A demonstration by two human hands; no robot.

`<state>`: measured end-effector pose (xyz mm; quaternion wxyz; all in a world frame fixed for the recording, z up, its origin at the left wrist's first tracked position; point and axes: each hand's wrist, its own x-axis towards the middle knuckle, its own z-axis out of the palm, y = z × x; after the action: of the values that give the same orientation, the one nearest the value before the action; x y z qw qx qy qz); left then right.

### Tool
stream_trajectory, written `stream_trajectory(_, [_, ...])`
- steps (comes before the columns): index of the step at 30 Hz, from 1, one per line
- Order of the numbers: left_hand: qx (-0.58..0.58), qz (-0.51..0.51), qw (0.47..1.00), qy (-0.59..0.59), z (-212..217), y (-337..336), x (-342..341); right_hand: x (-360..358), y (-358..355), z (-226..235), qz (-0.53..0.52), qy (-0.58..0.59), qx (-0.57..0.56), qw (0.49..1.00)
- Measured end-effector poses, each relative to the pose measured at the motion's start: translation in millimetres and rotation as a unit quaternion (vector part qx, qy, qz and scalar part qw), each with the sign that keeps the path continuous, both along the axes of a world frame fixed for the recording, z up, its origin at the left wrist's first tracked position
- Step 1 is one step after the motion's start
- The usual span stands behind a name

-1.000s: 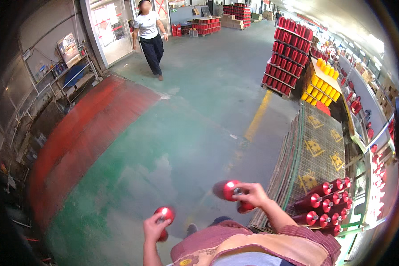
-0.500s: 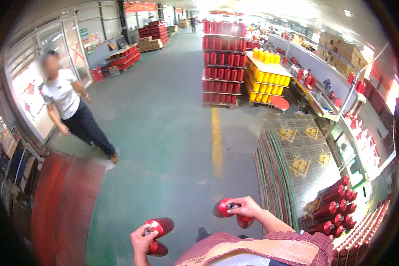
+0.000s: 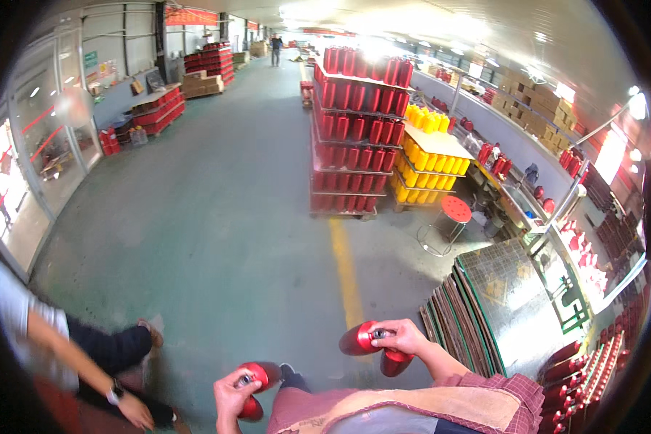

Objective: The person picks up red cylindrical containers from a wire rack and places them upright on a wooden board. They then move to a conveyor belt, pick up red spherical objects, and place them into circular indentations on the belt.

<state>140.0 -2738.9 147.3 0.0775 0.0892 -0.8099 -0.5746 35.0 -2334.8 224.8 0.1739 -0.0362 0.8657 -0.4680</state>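
My left hand (image 3: 231, 396) is closed on two red cylinders (image 3: 257, 383), gripped by their necks, low in the view. My right hand (image 3: 398, 338) grips two more red cylinders (image 3: 362, 340), one pointing left and one hanging below the fingers. Both hands are held in front of my body above the green floor (image 3: 217, 239). To my right lie several red cylinders (image 3: 593, 369) in rows beside a stack of leaning grid-patterned boards (image 3: 499, 304).
Another person (image 3: 65, 340) passes close on my left, arm swinging low. Ahead stands a tall pallet stack of red cylinders (image 3: 358, 123) with yellow ones (image 3: 430, 155) beside it. A red stool (image 3: 456, 211) stands near a yellow floor line (image 3: 343, 267). Racks of red goods line the left wall.
The view has swung left to right along the hall. The other person, earlier ahead on the left, is now close beside me at lower left. My hands keep hold of the cylinders.
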Motion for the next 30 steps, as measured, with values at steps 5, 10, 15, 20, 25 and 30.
stream_trajectory(5, [0.008, -0.008, 1.0, -0.011, 60, -56, -202, -151, -52, 30, -0.026, -0.009, -0.022, 0.999])
stream_trajectory(10, [0.134, -0.007, 0.988, -0.07, 81, -120, -397, -324, -105, 10, -0.053, -0.016, -0.024, 0.998])
stream_trajectory(15, [-0.035, 0.018, 0.999, -0.014, 63, -167, -579, -530, -160, -25, -0.026, -0.056, -0.051, 0.997])
stream_trajectory(20, [-0.034, 0.053, 0.992, -0.106, 94, -220, -723, -739, -224, -6, 0.028, 0.023, -0.053, 0.998])
stream_trajectory(25, [0.052, 0.131, 0.985, -0.097, 107, -285, -870, -949, -296, -2, 0.042, 0.026, -0.199, 0.979])
stream_trajectory(30, [0.046, 0.118, 0.988, -0.086, 58, -353, -1057, -1123, -356, -24, 0.023, 0.037, -0.204, 0.978])
